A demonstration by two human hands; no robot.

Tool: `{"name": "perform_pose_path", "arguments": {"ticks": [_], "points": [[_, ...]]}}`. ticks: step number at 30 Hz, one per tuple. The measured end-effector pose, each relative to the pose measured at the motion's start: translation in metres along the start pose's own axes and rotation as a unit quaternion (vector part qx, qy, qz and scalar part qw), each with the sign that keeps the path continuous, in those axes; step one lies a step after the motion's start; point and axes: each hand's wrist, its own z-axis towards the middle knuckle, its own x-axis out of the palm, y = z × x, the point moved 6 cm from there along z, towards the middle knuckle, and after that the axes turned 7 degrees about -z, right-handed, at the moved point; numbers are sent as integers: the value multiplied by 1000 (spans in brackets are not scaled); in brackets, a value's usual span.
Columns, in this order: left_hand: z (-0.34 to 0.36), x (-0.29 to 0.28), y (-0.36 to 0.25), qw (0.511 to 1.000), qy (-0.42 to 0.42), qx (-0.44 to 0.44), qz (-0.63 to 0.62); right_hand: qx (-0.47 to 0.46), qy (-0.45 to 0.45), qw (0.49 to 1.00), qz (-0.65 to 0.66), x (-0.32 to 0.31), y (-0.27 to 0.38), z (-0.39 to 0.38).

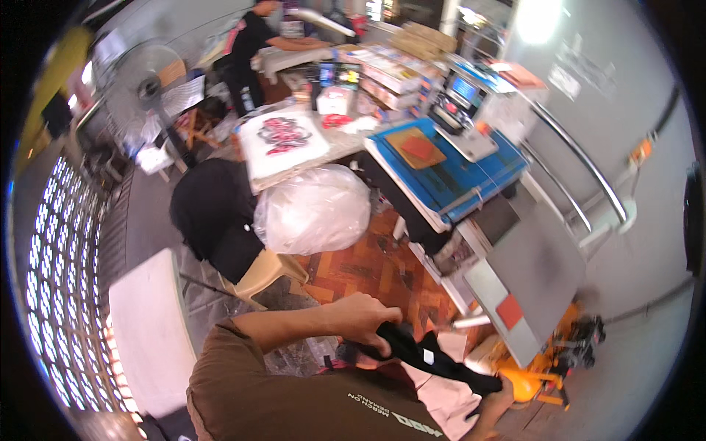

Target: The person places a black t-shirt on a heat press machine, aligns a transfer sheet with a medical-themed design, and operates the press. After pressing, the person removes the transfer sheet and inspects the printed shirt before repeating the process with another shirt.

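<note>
A black garment (441, 365) with a small white neck label (428, 357) is stretched between my two hands, close to my body. My left hand (364, 321) is closed around its left end. At the lower right, my right hand (499, 398) grips its other end, with the fingers partly hidden by the cloth. Pale pink cloth (441, 389) shows beneath the garment; whether the two touch I cannot tell. To the right of my hands is a grey flat plate (540, 268) with a small red square (509, 312) on it.
Ahead stand a blue-topped machine (471, 187) and a table holding a white printed cloth (285, 141). A full clear plastic bag (315, 209) and a black bundle (213, 209) rest by a beige chair (268, 275). A white board (151, 331) is left. Another person (254, 48) works farther back.
</note>
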Motion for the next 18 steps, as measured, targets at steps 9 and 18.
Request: {"name": "perform_pose_path", "arguments": {"ticks": [9,18], "points": [[176,35,113,991,-129,-43,14,210,78,973,54,-36,-84,83],[344,-52,-15,962,-241,95,-83,155,8,947,281,-101,-141,211]]}}
